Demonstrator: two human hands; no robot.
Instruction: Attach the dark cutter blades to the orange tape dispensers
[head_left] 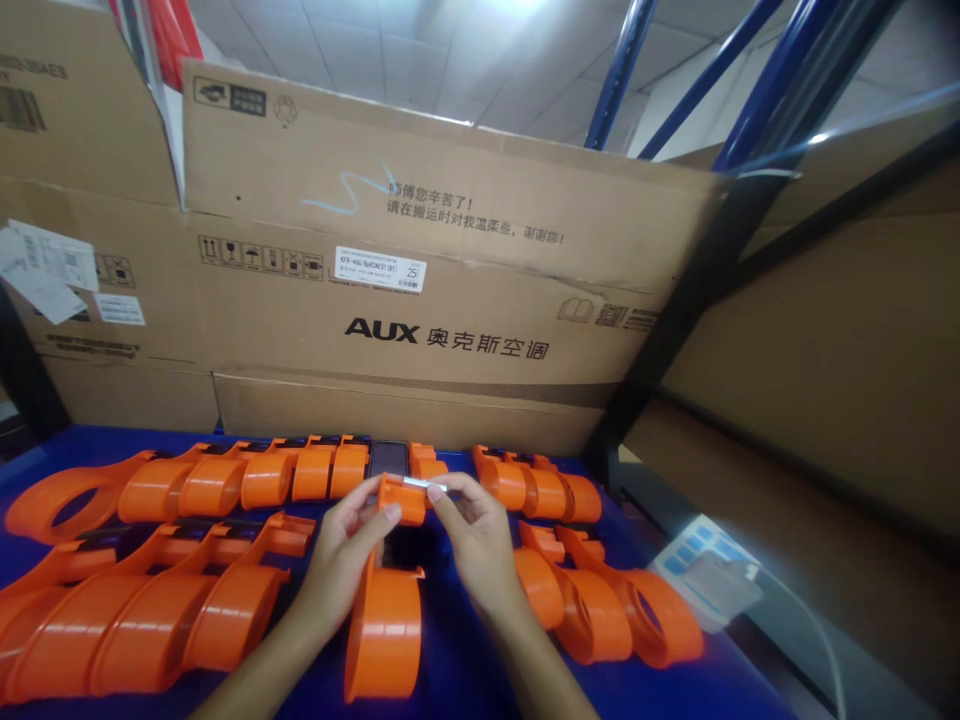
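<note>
Near the middle, my left hand (349,530) is closed round the upper end of an orange plastic part (386,635), whose wide ring hangs below, toward me. Between the thumb and fingers of my right hand (476,525) is a small silvery ridged piece (420,484), which looks like a spring. It lies along the top of the orange part's upper end, in contact with it as far as I can see. My two hands are close together, on either side of that end.
Rows of similar orange parts (232,615) lie on the blue surface (457,655) at left and right. A dark flat object (388,459) is behind my hands. A cardboard sheet (285,330) stands at the back. A white-and-blue box (705,565) with a cable is at right.
</note>
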